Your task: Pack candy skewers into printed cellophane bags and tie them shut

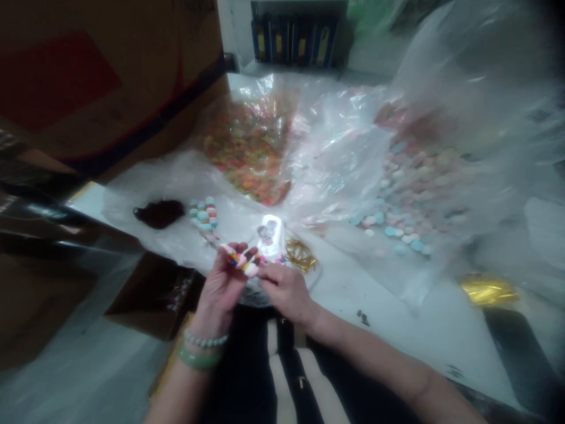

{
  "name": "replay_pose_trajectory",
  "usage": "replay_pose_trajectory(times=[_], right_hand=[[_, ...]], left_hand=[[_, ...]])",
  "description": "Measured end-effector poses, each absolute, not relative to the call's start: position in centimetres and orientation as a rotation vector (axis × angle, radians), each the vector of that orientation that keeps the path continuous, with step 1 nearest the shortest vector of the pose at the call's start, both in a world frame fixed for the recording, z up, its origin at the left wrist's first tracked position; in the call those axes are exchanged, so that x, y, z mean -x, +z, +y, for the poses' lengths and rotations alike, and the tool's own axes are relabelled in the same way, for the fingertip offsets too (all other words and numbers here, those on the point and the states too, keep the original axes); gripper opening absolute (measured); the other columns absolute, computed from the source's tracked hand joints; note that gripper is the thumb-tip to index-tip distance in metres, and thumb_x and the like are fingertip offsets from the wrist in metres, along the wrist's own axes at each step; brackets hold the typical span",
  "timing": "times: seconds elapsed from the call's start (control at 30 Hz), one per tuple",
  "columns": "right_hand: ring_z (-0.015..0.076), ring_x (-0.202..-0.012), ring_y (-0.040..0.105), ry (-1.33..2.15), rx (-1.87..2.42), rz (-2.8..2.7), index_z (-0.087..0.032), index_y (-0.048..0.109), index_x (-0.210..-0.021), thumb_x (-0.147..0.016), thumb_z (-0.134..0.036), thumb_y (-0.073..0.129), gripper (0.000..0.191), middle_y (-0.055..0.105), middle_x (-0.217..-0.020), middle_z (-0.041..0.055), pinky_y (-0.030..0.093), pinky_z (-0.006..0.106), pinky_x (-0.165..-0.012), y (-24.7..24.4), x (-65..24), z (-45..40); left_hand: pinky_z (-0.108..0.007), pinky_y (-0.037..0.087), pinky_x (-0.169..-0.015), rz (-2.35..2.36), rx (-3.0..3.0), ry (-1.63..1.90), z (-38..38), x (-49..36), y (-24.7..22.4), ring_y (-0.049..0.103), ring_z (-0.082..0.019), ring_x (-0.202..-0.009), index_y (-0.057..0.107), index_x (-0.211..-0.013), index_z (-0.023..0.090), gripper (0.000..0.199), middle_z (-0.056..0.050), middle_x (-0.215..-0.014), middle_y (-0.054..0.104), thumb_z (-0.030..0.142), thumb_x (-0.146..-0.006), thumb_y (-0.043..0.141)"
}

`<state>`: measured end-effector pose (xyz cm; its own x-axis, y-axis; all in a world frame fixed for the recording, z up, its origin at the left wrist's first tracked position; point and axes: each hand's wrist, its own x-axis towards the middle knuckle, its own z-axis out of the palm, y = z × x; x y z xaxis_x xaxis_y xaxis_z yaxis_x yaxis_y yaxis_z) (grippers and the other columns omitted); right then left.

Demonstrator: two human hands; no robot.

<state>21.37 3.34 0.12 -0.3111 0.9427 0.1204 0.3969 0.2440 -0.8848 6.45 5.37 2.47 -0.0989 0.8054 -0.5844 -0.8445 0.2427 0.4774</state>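
My left hand (223, 285), palm up with fingers curled, holds a short row of pastel beads (250, 270) in pink, white and yellow. The thumb and forefinger of my right hand (286, 288) pinch at the right end of that row; whatever thread is between them is too blurred to see. Just beyond the hands lies a small bright, glowing tray-like item (270, 235). Gold twist-tie-like strips (301, 254) lie beside it. To the left, several pastel pieces (203, 213) sit in a cluster next to a dark brown bundle (159, 213).
A clear bag of small orange and green pieces (251, 153) lies at the back. Another large plastic bag spills pastel discs (410, 206) on the right. A big cardboard box (110, 70) stands back left; an open box (150, 294) sits below the table edge. Gold foil (489, 290) lies right.
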Motion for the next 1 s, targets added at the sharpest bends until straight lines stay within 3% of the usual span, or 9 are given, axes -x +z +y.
replay_pose_trajectory(times=[0.2, 0.37, 0.47, 0.6, 0.73, 0.9, 1.0], right_hand=[[0.0139, -0.077, 0.064, 0.931, 1.188, -1.867, -0.020, 0.067, -0.078, -0.085, -0.010, 0.055, 0.017, 0.070, -0.080, 0.0003, 0.042, 0.022, -0.071, -0.1, -21.6, 2.9], [0.0151, -0.074, 0.063, 0.768, 1.131, -1.904, -0.018, 0.067, -0.081, -0.087, -0.011, 0.054, 0.016, 0.068, -0.078, 0.0026, 0.042, 0.024, -0.070, -0.4, -21.8, 2.9], [0.0157, -0.071, 0.060, 0.661, 1.138, -1.973, -0.018, 0.066, -0.080, -0.089, -0.012, 0.053, 0.017, 0.066, -0.075, 0.0031, 0.040, 0.026, -0.068, -0.5, -22.0, 3.0], [0.0162, -0.067, 0.055, 0.549, 1.140, -2.037, -0.018, 0.062, -0.075, -0.090, -0.015, 0.053, 0.018, 0.062, -0.072, 0.0031, 0.036, 0.027, -0.064, -0.5, -22.0, 3.0], [0.0168, -0.067, 0.052, 0.475, 1.099, -2.054, -0.018, 0.064, -0.081, -0.091, -0.016, 0.052, 0.016, 0.061, -0.074, 0.0031, 0.034, 0.029, -0.064, -0.6, -22.1, 3.0], [0.0170, -0.065, 0.050, 0.443, 1.103, -2.101, -0.018, 0.064, -0.083, -0.093, -0.016, 0.051, 0.017, 0.060, -0.073, 0.0032, 0.030, 0.030, -0.062, -1.0, -22.4, 2.9], [0.0172, -0.066, 0.050, 0.462, 1.113, -2.130, -0.018, 0.064, -0.083, -0.092, -0.015, 0.050, 0.017, 0.060, -0.072, 0.0033, 0.030, 0.030, -0.062, -1.0, -22.5, 2.8]], left_hand=[[-0.048, 0.057, -0.085, 0.879, 0.046, 1.343, 5.1, -7.0, 1.8, 0.069, -0.030, -0.095, 0.070, -0.078, 0.014, 0.024, -0.006, -0.088, 0.072, 0.035, -0.075, 0.083], [-0.049, 0.054, -0.093, 0.822, -0.098, 1.309, 5.1, -6.1, 1.8, 0.065, -0.033, -0.108, 0.071, -0.106, 0.015, 0.049, -0.012, -0.112, 0.070, 0.046, -0.070, 0.085], [-0.050, 0.054, -0.093, 0.844, -0.157, 1.340, 5.2, -5.8, 2.3, 0.064, -0.033, -0.110, 0.069, -0.111, 0.015, 0.050, -0.014, -0.115, 0.069, 0.048, -0.075, 0.081], [-0.048, 0.057, -0.086, 0.950, -0.147, 1.398, 5.4, -6.2, 3.1, 0.066, -0.032, -0.103, 0.070, -0.100, 0.013, 0.039, -0.013, -0.104, 0.071, 0.050, -0.088, 0.065], [-0.047, 0.058, -0.083, 1.034, -0.113, 1.395, 5.4, -6.9, 3.4, 0.067, -0.033, -0.105, 0.069, -0.092, 0.013, 0.043, -0.014, -0.102, 0.071, 0.048, -0.099, 0.045], [-0.051, 0.055, -0.090, 1.002, -0.073, 1.352, 5.4, -7.2, 3.6, 0.065, -0.034, -0.110, 0.069, -0.095, 0.013, 0.049, -0.014, -0.108, 0.071, 0.048, -0.101, 0.035], [-0.053, 0.053, -0.093, 0.960, -0.109, 1.335, 5.3, -7.1, 3.4, 0.064, -0.035, -0.112, 0.069, -0.098, 0.013, 0.048, -0.014, -0.111, 0.071, 0.051, -0.099, 0.040]])
